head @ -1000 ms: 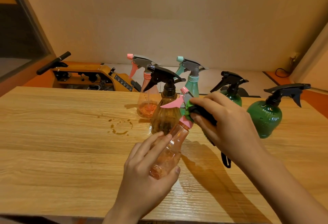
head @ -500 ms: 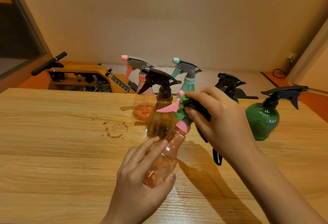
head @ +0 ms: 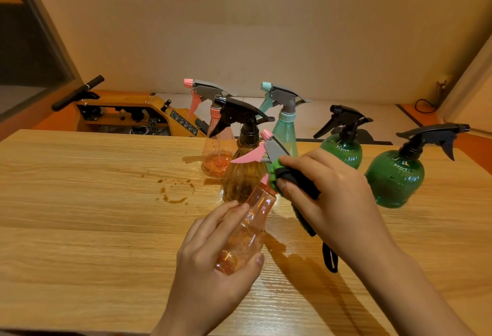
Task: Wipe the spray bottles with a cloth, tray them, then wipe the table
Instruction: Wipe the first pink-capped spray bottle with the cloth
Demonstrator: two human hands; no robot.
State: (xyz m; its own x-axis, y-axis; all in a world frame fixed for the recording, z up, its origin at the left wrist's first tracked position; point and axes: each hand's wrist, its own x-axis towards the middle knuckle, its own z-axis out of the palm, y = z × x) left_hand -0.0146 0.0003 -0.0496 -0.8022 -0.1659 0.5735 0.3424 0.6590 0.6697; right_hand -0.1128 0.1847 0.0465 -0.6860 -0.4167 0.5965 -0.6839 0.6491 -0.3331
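Observation:
My left hand [head: 213,263] grips the body of a clear pink spray bottle [head: 253,218], tilted above the wooden table [head: 80,229]. My right hand [head: 332,194] grips a green and black cloth [head: 290,181] pressed around the bottle's neck, just under its pink and grey trigger head. Behind stand an amber bottle with a black head [head: 239,173], a second pink bottle [head: 215,159], a teal bottle [head: 286,133] and two green round bottles [head: 343,149] [head: 394,178]. No tray is in view.
Brown drip stains [head: 174,191] mark the table left of the bottles. Beyond the far table edge sits a yellow machine with a black handle [head: 127,111]. A cable [head: 426,103] lies on the floor at the far right.
The cloth in my right hand has slid down the trigger head toward the bottle's neck, uncovering the grey head. My left hand has kept its hold on the bottle.

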